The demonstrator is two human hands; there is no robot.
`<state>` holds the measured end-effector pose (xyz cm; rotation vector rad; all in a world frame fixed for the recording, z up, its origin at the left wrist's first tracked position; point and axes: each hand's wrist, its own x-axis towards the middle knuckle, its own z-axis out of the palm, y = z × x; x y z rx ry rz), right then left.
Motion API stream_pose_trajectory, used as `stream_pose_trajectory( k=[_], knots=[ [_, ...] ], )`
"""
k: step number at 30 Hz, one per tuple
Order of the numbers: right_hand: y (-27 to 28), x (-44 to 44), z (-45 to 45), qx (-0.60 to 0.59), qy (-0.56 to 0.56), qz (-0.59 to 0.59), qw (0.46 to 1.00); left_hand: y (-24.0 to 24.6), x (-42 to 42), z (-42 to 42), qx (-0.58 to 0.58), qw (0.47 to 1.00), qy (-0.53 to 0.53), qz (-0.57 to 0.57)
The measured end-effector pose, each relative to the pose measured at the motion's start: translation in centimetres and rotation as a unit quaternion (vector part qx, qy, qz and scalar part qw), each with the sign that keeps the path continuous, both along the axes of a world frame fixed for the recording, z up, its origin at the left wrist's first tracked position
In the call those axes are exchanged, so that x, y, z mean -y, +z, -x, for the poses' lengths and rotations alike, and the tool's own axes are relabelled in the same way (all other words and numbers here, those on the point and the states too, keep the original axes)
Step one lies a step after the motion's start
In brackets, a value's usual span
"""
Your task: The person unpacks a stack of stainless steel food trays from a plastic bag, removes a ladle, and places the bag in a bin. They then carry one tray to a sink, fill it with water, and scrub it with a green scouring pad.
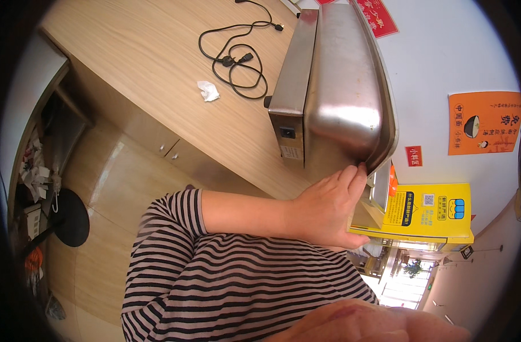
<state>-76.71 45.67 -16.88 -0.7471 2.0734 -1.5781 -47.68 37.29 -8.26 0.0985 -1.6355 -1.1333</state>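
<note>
My left hand (329,205) reaches up across the view. Its fingers are at the lower corner of a stainless steel pan (348,85), against the underside of the rim, with the thumb spread apart. The deep pan is seen from outside, beside a box-shaped stainless steel appliance base (292,72) that has a power inlet (287,132) and a dark knob (267,101). Black power cords (262,72) lie loosely coiled on the wood-grain counter (158,64), near a crumpled white tissue (208,91). My right hand is out of view; the pan's far side is hidden.
A yellow printed box (431,213) and a metal tray with something orange (392,181) stand past my hand. Red and orange signs (485,124) hang on the white wall. Cabinet doors (196,166) are below the counter. A round black stool or base (70,218) is on the tiled floor.
</note>
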Motion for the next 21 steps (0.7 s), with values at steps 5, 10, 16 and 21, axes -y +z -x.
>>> stream_pose_trajectory(
  k=[5,10,16,21],
  knots=[
    [-0.6,0.9,0.5,-0.004,0.005,0.008,1.0,-0.3,0.1,-0.1,0.037,0.997,-0.053,-0.036],
    [-1.0,2.2,1.2,-0.004,0.016,0.017,1.0,-1.1,0.3,-1.0,0.05,0.996,-0.031,-0.068],
    [-0.4,4.0,0.3,-0.046,-0.03,-0.041,0.998,-3.0,1.5,-2.4,0.05,0.986,-0.048,-0.149],
    [0.5,5.4,-1.4,-0.121,-0.049,-0.094,0.987,-5.3,3.6,-3.3,-0.055,0.958,-0.076,-0.271]
  ],
)
